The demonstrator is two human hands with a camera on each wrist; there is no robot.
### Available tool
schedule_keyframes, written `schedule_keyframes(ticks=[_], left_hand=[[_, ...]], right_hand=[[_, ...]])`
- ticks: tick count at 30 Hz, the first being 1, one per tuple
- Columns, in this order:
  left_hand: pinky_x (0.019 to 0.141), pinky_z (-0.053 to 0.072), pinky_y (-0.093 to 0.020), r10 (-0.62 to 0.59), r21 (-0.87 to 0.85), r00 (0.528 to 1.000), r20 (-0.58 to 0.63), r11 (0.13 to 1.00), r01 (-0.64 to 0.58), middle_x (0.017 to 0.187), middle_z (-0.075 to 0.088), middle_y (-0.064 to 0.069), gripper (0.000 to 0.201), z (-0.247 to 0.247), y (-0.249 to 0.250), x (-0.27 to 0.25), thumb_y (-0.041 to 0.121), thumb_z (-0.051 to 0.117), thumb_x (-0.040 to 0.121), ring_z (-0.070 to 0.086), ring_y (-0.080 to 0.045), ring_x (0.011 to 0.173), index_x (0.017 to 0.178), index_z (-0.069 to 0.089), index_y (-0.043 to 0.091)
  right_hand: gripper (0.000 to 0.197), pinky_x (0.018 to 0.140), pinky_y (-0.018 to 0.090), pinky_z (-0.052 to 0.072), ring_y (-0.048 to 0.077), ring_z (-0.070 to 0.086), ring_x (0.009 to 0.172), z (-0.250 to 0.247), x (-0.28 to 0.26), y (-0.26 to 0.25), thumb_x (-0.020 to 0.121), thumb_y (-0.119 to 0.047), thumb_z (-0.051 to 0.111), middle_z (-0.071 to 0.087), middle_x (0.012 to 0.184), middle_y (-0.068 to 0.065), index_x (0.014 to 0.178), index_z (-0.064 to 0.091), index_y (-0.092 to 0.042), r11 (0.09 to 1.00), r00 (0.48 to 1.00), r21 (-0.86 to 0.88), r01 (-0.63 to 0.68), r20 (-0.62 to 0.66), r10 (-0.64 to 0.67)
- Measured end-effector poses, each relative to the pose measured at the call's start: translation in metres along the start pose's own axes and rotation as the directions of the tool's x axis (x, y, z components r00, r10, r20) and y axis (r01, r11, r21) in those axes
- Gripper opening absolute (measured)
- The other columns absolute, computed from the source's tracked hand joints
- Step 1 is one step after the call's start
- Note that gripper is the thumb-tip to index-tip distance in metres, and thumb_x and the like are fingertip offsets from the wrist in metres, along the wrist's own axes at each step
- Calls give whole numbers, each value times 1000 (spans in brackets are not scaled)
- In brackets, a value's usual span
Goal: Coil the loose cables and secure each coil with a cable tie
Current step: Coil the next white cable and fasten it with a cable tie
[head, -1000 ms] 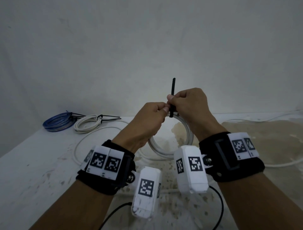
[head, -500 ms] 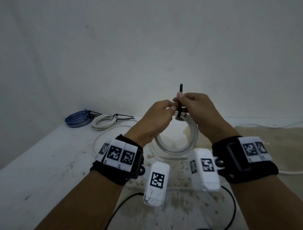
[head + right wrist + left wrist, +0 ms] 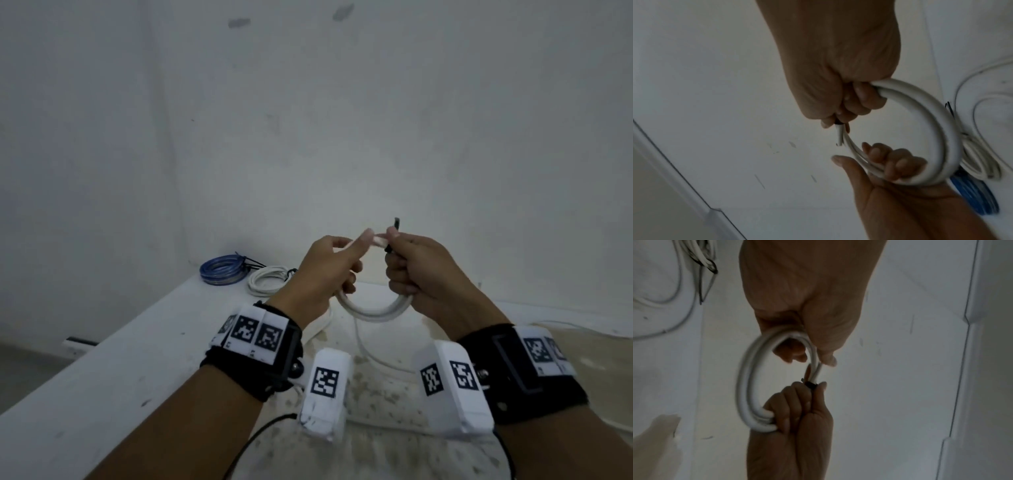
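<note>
Both hands hold a white cable coil (image 3: 373, 310) up above the table. My left hand (image 3: 325, 270) grips its left side, fingers curled through the loop and thumb along the strands (image 3: 748, 378). On the right side, my right hand (image 3: 421, 270) has its fingers wrapped round the coil (image 3: 937, 129). Its thumb and forefinger pinch a black cable tie (image 3: 396, 224) that circles the strands at the top. A short stub of the tie (image 3: 810, 384) sticks up past the thumb. The rest of the tie is hidden inside the fist.
A tied blue coil (image 3: 222, 272) and a tied white coil (image 3: 269, 279) lie at the table's back left corner by the wall. A loose white cable (image 3: 368, 349) trails over the stained tabletop (image 3: 102, 394) under my hands. The table's left edge drops to the floor.
The hands have risen with the coil and slid apart along it. Less of the black tie now shows above the right hand. The head view has shifted, so the table sits lower.
</note>
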State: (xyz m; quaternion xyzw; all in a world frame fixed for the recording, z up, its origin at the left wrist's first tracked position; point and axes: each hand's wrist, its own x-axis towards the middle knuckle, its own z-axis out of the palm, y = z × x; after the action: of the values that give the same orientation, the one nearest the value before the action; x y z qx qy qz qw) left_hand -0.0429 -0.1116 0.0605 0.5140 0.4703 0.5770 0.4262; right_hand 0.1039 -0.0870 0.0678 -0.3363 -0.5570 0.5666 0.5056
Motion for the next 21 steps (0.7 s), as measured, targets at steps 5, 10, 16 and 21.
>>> schedule_keyframes(ticks=[5,10,16,21], left_hand=[[53,50,-28,-102,-379,990,-93,924,59,57,48,-1,31,-27,-8,-5,31,39,105,47,-14,46,91,54,8],[42,32,-23,-52,-129,951,-303,991,13,61,41,-1,31,-61,-15,5,27,36,106,37,-11,42,89,55,9],[43,32,-23,-110,-13,951,-287,994,111,62,42,-2,33,-105,-29,26,27,38,105,37,-13,46,84,56,11],[74,47,-35,-259,-69,918,-301,966,250,73,56,-7,33,-133,-38,52,37,44,102,54,-20,66,86,55,10]], right_hand=[[28,36,17,17,6,20,36,49,23,9,104,-26,47,29,48,-5,85,58,-8,986,983,135,99,-169,-76],[31,50,28,47,15,52,45,75,32,38,102,-28,50,61,58,4,89,66,-5,987,990,-149,67,-115,-84],[22,63,26,56,16,70,73,70,54,37,95,-25,63,76,90,8,99,73,-5,928,983,-361,-97,112,146],[18,50,24,57,17,63,65,88,97,52,97,-11,60,67,79,12,90,66,4,954,964,-150,-259,19,265]])
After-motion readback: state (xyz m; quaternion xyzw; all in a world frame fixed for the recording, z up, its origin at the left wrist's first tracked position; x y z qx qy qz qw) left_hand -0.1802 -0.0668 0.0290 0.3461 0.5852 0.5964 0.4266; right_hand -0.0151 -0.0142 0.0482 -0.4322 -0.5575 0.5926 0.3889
